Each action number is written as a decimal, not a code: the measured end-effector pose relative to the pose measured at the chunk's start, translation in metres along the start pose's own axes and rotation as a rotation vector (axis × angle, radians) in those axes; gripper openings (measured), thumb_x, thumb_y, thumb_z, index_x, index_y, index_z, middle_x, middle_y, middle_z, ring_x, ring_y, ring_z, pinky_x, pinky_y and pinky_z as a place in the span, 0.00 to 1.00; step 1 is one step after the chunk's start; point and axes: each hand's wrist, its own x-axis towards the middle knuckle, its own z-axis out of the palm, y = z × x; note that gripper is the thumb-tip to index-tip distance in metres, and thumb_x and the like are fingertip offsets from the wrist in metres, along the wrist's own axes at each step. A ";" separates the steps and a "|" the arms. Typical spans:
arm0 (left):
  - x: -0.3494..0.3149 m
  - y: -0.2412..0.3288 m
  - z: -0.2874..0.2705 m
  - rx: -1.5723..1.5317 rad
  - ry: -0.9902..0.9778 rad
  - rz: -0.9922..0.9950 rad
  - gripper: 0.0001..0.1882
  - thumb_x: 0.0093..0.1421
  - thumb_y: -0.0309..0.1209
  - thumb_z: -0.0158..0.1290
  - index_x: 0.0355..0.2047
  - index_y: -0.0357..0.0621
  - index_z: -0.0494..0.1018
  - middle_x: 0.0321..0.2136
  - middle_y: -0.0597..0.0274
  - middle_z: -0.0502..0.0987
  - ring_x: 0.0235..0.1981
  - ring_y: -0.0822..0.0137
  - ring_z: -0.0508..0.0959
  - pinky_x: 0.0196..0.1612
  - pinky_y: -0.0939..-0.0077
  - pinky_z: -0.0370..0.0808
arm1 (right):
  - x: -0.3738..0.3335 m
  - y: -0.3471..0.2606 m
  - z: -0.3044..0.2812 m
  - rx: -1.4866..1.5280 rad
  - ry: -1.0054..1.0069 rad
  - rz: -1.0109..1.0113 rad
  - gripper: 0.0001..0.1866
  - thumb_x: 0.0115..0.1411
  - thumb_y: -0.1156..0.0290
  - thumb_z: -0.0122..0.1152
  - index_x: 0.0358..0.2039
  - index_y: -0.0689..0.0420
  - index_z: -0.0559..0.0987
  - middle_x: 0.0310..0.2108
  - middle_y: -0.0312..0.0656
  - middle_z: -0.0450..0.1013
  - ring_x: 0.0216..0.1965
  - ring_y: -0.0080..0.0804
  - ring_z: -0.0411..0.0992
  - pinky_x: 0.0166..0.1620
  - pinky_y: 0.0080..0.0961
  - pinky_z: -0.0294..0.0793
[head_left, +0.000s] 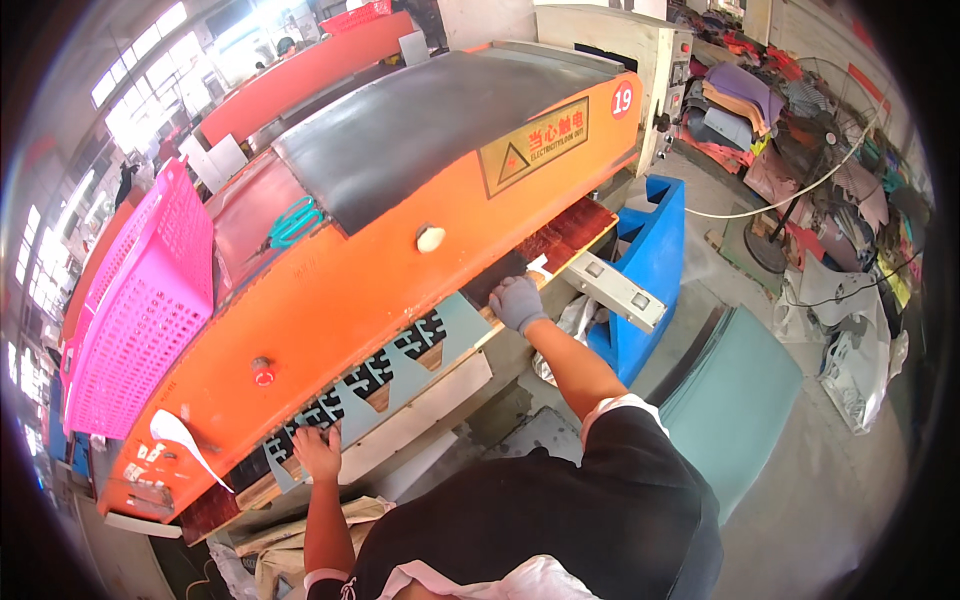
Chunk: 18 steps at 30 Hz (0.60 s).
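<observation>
A pale grey sheet (455, 325) with rows of black cut-out shapes lies on the wooden board under the orange press (350, 290). My bare left hand (317, 452) rests on the sheet's near left part, fingers spread. Further right, my right hand (516, 303) wears a grey glove and has its fingers curled at the edge of a dark slab (488, 282). What is inside those fingers is hidden. A small white piece (538, 265) sits just beyond the glove, beside the dark red board (570, 240).
A pink basket (145, 290) and teal scissors (293, 222) sit on the press. A white shoehorn-like piece (180, 432) hangs on its front. To the right are a blue stand (655, 250), stacked grey-green sheets (740, 400), a fan base (765, 248) and scrap heaps.
</observation>
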 end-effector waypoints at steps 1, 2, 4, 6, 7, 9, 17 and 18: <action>0.000 0.000 -0.001 -0.011 0.002 -0.015 0.17 0.51 0.44 0.55 0.27 0.41 0.70 0.35 0.55 0.68 0.41 0.51 0.67 0.41 0.56 0.64 | 0.001 0.000 -0.002 -0.009 -0.032 0.008 0.16 0.56 0.58 0.47 0.24 0.51 0.81 0.30 0.40 0.74 0.37 0.38 0.71 0.46 0.39 0.65; 0.000 0.001 -0.002 -0.022 0.024 0.003 0.17 0.51 0.43 0.56 0.27 0.41 0.70 0.36 0.55 0.68 0.41 0.51 0.67 0.42 0.57 0.65 | 0.002 0.001 -0.003 0.005 -0.051 0.009 0.18 0.56 0.58 0.45 0.24 0.52 0.82 0.31 0.40 0.75 0.37 0.38 0.72 0.45 0.39 0.67; -0.003 0.004 -0.006 -0.046 0.021 0.009 0.17 0.51 0.43 0.56 0.28 0.41 0.70 0.36 0.55 0.68 0.41 0.51 0.67 0.43 0.57 0.65 | 0.000 0.002 -0.006 -0.007 -0.081 0.035 0.17 0.57 0.58 0.46 0.23 0.50 0.81 0.30 0.39 0.75 0.37 0.38 0.71 0.43 0.39 0.68; -0.012 0.009 -0.012 -0.074 0.017 0.014 0.17 0.51 0.42 0.56 0.29 0.41 0.70 0.36 0.54 0.68 0.41 0.50 0.67 0.43 0.58 0.65 | -0.008 0.003 -0.010 -0.028 -0.064 0.004 0.17 0.56 0.58 0.47 0.21 0.51 0.81 0.28 0.41 0.75 0.35 0.40 0.72 0.39 0.40 0.69; -0.019 0.012 -0.017 -0.083 -0.007 -0.006 0.17 0.51 0.42 0.57 0.29 0.41 0.71 0.36 0.53 0.68 0.41 0.50 0.67 0.43 0.58 0.65 | -0.016 0.005 -0.013 -0.011 -0.013 -0.018 0.17 0.56 0.58 0.47 0.20 0.52 0.80 0.26 0.42 0.75 0.33 0.41 0.72 0.39 0.40 0.69; -0.036 0.019 -0.029 -0.059 0.051 0.023 0.16 0.50 0.41 0.57 0.31 0.41 0.71 0.36 0.52 0.68 0.40 0.50 0.67 0.43 0.57 0.64 | -0.036 0.009 -0.020 0.029 -0.006 -0.065 0.17 0.54 0.60 0.49 0.18 0.56 0.79 0.23 0.46 0.74 0.30 0.45 0.72 0.38 0.41 0.69; -0.143 0.061 -0.085 -0.141 0.135 0.018 0.17 0.47 0.42 0.57 0.31 0.42 0.71 0.37 0.55 0.70 0.40 0.52 0.68 0.43 0.58 0.64 | -0.152 0.022 -0.061 0.053 0.290 -0.066 0.09 0.48 0.66 0.57 0.18 0.56 0.76 0.22 0.44 0.71 0.30 0.45 0.69 0.37 0.42 0.66; -0.157 0.066 -0.092 -0.136 0.197 0.057 0.17 0.47 0.41 0.56 0.32 0.42 0.72 0.36 0.56 0.70 0.40 0.53 0.69 0.43 0.59 0.64 | -0.167 0.024 -0.066 0.051 0.284 -0.047 0.08 0.48 0.66 0.57 0.18 0.56 0.76 0.23 0.43 0.70 0.31 0.44 0.68 0.38 0.42 0.65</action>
